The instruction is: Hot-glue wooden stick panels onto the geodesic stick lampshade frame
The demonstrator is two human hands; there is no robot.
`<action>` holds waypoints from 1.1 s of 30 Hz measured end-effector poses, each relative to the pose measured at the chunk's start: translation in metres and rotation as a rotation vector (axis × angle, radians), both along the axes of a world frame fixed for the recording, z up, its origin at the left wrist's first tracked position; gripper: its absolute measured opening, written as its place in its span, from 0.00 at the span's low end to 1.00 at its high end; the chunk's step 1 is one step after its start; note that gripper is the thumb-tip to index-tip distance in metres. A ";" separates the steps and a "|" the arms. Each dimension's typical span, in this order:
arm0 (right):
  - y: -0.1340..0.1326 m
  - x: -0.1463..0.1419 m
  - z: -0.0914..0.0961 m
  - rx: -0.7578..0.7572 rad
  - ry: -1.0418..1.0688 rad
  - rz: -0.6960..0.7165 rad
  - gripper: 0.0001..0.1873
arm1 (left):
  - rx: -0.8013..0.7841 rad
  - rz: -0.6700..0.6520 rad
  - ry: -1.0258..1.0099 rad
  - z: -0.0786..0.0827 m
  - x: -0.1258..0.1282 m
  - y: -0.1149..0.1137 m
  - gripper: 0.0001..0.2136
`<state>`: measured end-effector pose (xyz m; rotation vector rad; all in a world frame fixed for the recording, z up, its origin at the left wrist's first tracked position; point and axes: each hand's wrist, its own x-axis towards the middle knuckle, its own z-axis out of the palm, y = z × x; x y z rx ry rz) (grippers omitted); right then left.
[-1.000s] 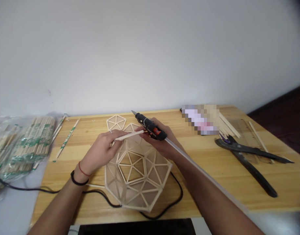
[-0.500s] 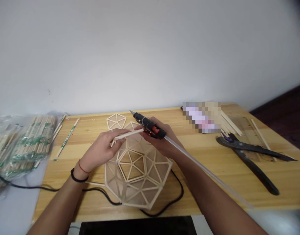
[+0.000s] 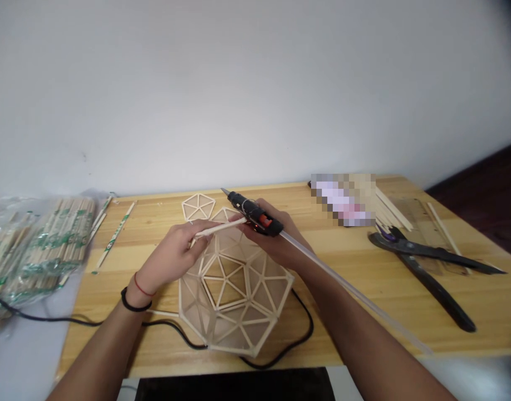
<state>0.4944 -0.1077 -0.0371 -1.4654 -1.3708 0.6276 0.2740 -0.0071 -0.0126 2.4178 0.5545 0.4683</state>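
Note:
My left hand [image 3: 182, 243] is closed, pinching a wooden stick frame [image 3: 221, 228] that appears nearly edge-on above a dome. In my right hand [image 3: 276, 242] is a black hot glue gun [image 3: 251, 213], its nozzle pointing up and left; a long clear glue stick [image 3: 343, 285] trails from its back. The frame's right end meets the fingers of my right hand, whose exact grip is partly hidden by the gun. Beneath both hands stands the dome [image 3: 241, 322], built of wooden sticks in triangles, its far side partly covered.
Two flat stick frames [image 3: 198, 207] lie behind my hands. Bagged chopsticks [image 3: 61, 234] sit at the left, a loose wrapped chopstick [image 3: 116, 236] beside them. Large black-handled shears [image 3: 431, 253] and loose sticks [image 3: 393, 209] are at the right. A black cable [image 3: 176, 328] crosses the table.
Almost nothing differs. The held stick frame has tilted very slightly in my left hand; the glue gun and dome stay in place.

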 end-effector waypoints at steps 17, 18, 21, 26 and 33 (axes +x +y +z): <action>0.000 0.000 -0.002 0.000 0.004 0.011 0.08 | -0.089 -0.037 0.003 0.001 0.000 0.000 0.17; 0.000 0.000 -0.002 0.001 0.003 0.011 0.08 | -0.088 -0.035 0.003 0.002 0.000 0.000 0.17; 0.000 0.001 -0.003 -0.001 0.000 0.009 0.08 | -0.114 -0.033 0.005 0.001 0.000 0.001 0.17; 0.002 0.002 -0.005 -0.001 0.025 0.007 0.09 | -0.198 -0.032 -0.027 -0.004 0.000 0.005 0.16; 0.006 0.002 -0.005 0.042 0.107 0.010 0.11 | -0.248 0.103 -0.025 -0.008 -0.001 0.008 0.11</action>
